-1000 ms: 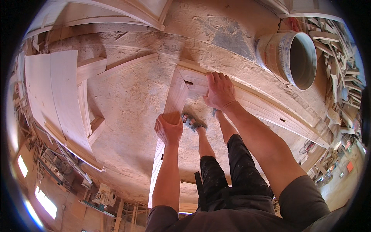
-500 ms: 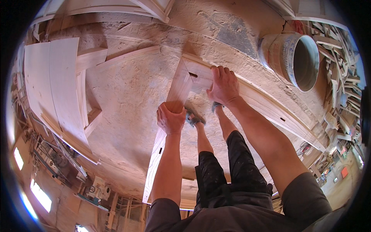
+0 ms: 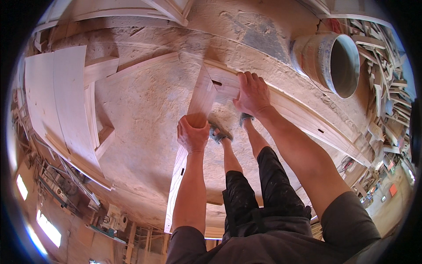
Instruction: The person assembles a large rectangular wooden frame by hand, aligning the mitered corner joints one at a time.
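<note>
Wood scraps [image 3: 382, 79] sit in a big, messy heap at the far right of the head view. Near them, just past the wooden frame [image 3: 205, 75], is a big round bucket [image 3: 318, 61] with its open mouth showing. Off to the left is a wide, pale panel [image 3: 66, 101] with a line down it. A thin wood strip [image 3: 145, 65] reaches from near the panel toward the middle. At the lower left are a machine [image 3: 115, 220] and a bright window [image 3: 49, 229]. The floor [image 3: 145, 105] looks rough and dusty.

The wooden frame is in the middle, in front of the person [image 3: 272, 246]. Its left board [image 3: 201, 97] and right board [image 3: 295, 111] meet at a corner, close to a small dark slot [image 3: 216, 82]. The person's feet, in dark sandals [image 3: 218, 134], show between the two boards.

Both arms reach forward. The left arm [image 3: 191, 193] is nearly straight, and the left hand [image 3: 193, 133] is wrapped around the left board. The right arm [image 3: 303, 149] slants in from the lower right. The right hand [image 3: 253, 93] grips the right board near the corner, with its fingers bent over the far edge and its thumb on the near side.
</note>
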The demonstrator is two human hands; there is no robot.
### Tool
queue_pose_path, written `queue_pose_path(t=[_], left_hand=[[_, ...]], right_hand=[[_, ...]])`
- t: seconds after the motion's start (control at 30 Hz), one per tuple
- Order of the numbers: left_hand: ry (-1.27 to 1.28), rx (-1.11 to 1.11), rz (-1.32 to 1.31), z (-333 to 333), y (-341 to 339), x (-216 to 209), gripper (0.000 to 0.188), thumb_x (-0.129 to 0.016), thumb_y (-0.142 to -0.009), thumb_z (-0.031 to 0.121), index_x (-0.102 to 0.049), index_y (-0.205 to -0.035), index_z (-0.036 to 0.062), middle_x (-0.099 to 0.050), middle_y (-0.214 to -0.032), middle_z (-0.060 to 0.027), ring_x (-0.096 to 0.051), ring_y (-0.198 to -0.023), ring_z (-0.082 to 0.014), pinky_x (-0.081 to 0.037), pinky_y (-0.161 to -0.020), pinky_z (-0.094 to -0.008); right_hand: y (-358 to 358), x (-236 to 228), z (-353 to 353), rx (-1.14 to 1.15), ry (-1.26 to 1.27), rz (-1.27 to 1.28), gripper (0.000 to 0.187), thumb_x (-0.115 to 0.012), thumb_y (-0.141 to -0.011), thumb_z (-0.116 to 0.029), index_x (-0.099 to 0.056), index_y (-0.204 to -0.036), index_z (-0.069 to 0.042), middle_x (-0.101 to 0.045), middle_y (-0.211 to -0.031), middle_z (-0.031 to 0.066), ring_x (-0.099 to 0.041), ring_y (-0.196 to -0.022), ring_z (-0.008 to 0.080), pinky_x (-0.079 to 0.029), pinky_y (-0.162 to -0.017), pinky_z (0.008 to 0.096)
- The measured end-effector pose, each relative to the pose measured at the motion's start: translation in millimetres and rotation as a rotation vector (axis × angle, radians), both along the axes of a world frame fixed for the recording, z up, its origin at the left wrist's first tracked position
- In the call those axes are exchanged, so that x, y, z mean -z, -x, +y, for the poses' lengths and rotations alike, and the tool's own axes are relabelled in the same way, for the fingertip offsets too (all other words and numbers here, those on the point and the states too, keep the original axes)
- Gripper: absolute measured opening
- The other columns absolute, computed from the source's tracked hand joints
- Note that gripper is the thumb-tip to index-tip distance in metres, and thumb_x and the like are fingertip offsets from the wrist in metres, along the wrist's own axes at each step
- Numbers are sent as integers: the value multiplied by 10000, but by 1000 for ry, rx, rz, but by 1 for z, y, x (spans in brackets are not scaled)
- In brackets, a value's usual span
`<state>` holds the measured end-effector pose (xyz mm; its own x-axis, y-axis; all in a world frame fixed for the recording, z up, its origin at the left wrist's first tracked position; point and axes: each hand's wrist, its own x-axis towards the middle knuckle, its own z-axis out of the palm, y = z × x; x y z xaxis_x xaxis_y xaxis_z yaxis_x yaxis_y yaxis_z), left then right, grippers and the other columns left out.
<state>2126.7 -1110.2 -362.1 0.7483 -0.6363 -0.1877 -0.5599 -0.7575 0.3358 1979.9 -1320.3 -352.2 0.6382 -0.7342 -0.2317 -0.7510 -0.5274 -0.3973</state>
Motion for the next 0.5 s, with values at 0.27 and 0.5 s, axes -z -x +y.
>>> queue_pose_path(t=[0.27, 0.5], left_hand=[[-81, -53, 70, -1, 3, 0, 683, -893, -651, 341, -556, -1172, 55, -648, -1102, -158, -631, -1075, -395, -533, -901, -531], [-61, -39, 16, -3, 3, -1, 650, -870, -675, 351, -552, -1160, 56, -639, -1078, -160, -635, -1063, -394, -541, -883, -526]], right_hand=[[1, 0, -1, -9, 40, -27, 541, -785, -660, -173, -551, -1130, -43, -620, -1044, 150, -632, -996, 329, -507, -839, 441], [-2, -5, -1, -11, 18, 10, 545, -784, -661, -170, -550, -1136, -40, -625, -1058, 154, -631, -1007, 336, -508, -861, 448]])
